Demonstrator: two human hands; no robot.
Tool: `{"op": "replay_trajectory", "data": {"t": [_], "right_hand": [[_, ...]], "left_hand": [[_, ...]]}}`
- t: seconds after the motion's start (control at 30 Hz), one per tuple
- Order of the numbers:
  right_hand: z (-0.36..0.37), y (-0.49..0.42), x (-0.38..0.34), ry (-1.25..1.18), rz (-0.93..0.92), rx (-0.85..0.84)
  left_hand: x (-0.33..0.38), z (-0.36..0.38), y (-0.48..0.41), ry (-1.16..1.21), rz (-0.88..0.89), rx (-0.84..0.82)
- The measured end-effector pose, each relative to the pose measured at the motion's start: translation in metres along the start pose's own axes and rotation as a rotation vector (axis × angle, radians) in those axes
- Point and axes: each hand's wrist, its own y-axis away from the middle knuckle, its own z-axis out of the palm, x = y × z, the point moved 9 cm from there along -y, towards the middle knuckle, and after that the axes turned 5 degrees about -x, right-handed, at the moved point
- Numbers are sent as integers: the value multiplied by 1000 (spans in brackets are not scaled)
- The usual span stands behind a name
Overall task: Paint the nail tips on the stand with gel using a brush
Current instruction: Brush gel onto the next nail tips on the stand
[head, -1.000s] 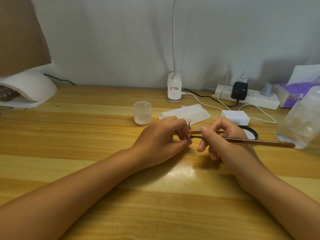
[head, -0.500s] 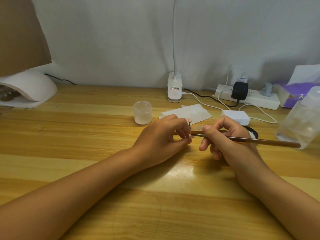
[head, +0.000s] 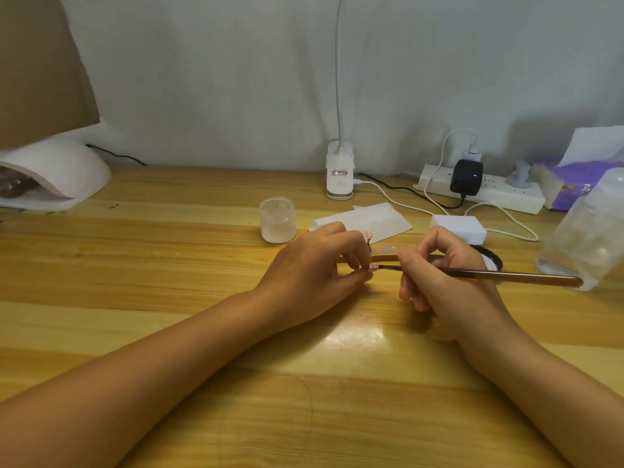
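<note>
Left hand (head: pixel 314 268): fingers curled, pinching pink nail tip (head: pixel 372 267) at fingertips, low over wooden table (head: pixel 169 265). Right hand (head: pixel 442 275): gripping brush (head: pixel 489 274) pen-style, bristles touching nail tip. Second pink tip (head: pixel 369 235) on stand just behind. Frosted gel jar (head: pixel 277 219) near, behind left hand. Power strip (head: pixel 479 189) at back right.

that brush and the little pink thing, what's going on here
A person is painting a small pink nail tip. The left hand pinches the tip just above the wooden table, while the right hand holds a brush with its bristles on the tip. Another pink tip stands just behind, and a frosted jar sits nearby.
</note>
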Motion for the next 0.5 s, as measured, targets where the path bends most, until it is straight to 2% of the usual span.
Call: {"op": "replay_trajectory", "data": {"t": [0.13, 0.27, 0.5], "right_hand": [[-1, 0, -2, -90, -5, -6], [8, 0, -5, -51, -20, -73], [1, 0, 2, -2, -4, -14]], "left_hand": [[-1, 0, 0, 1, -9, 2], [0, -1, 1, -13, -5, 12], [2, -2, 1, -23, 4, 20]]}}
